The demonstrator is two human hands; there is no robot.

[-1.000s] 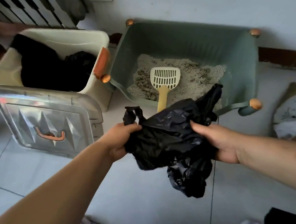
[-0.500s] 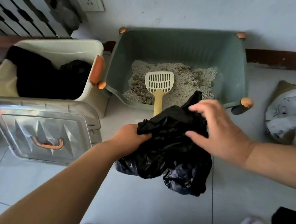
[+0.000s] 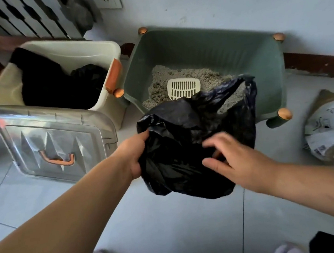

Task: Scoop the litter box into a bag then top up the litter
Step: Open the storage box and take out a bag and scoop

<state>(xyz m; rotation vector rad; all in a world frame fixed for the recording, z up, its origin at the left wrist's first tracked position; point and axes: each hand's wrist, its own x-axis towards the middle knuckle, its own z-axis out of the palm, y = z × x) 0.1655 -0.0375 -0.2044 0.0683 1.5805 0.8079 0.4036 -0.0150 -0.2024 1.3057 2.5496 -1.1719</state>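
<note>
A crumpled black plastic bag (image 3: 184, 145) hangs above the tiled floor in front of the green litter box (image 3: 205, 47). My left hand (image 3: 133, 152) grips the bag's left edge. My right hand (image 3: 236, 160) lies against the bag's right front with thumb and fingers spread and blurred; no grip shows. A cream slotted scoop (image 3: 184, 88) lies on the grey litter (image 3: 161, 80) inside the box, its handle hidden behind the bag.
A cream bin (image 3: 69, 52) with dark bags inside stands left of the litter box, and its clear lid (image 3: 57, 145) leans against its front. A printed sack (image 3: 331, 128) lies on the floor at the right. The wall runs behind.
The bag has spread wider and lifted, now covering the scoop's handle. My right hand came from over the bag's top down onto its front. The view moved closer.
</note>
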